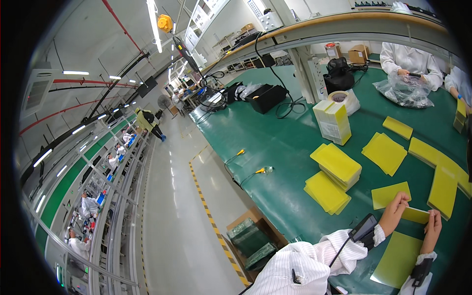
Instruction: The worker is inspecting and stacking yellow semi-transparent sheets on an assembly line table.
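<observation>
Over the green table, my left hand and my right hand grip opposite ends of a yellow sheet, seen nearly edge-on. Whether it is one sheet or a thin stack I cannot tell. Just beyond my left hand lies a flat yellow rectangle. A larger glossy yellow-green sheet rests between my forearms. To the left is a thick pile of yellow sheets, with a fanned pile against its near side. Long yellow stacks stand right of my hands.
Farther back are another fanned pile, a wrapped yellow-and-white block, a tape roll and a clear plastic bag before a co-worker. Yellow-tipped cables lie near the left edge. An open carton stands below it.
</observation>
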{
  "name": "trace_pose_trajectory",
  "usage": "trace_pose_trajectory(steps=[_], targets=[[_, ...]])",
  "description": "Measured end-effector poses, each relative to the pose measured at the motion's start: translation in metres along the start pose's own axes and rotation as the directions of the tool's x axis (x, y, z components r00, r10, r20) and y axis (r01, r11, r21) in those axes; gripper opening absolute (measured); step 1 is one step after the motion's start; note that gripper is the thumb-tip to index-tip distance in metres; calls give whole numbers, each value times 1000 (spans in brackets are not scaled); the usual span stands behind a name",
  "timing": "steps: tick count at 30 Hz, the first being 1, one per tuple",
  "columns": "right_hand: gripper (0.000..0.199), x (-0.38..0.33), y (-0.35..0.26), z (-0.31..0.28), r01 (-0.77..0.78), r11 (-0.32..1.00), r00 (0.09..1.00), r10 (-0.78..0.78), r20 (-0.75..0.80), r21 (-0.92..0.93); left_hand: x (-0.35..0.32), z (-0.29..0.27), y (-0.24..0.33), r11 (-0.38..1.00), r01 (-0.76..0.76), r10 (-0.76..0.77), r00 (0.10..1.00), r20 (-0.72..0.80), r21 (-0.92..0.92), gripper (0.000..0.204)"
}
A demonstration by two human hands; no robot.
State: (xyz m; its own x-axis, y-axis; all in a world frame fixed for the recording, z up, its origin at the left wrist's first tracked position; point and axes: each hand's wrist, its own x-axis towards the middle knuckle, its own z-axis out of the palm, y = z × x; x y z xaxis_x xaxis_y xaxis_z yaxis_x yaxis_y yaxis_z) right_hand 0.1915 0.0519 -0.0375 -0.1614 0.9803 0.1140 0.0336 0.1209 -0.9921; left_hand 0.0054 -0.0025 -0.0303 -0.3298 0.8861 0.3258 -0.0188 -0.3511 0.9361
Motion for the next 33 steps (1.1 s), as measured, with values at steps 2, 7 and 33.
trace_pose_trajectory(steps=[2, 7, 33], targets=[[22, 1, 2, 2, 98, 995, 995, -97, -30, 22, 1, -2, -2, 999, 34, -31, 998, 62, -40, 15], [24, 2, 3, 2, 96, 995, 995, -96, -21, 38, -2, -4, -2, 995, 56, -50, 996, 69, -83, 19], [22, -1, -6, 7, 51, 999, 998, -51, 24, 3, 0, 0, 1, 995, 74, -79, 995, 69, 69, 15]])
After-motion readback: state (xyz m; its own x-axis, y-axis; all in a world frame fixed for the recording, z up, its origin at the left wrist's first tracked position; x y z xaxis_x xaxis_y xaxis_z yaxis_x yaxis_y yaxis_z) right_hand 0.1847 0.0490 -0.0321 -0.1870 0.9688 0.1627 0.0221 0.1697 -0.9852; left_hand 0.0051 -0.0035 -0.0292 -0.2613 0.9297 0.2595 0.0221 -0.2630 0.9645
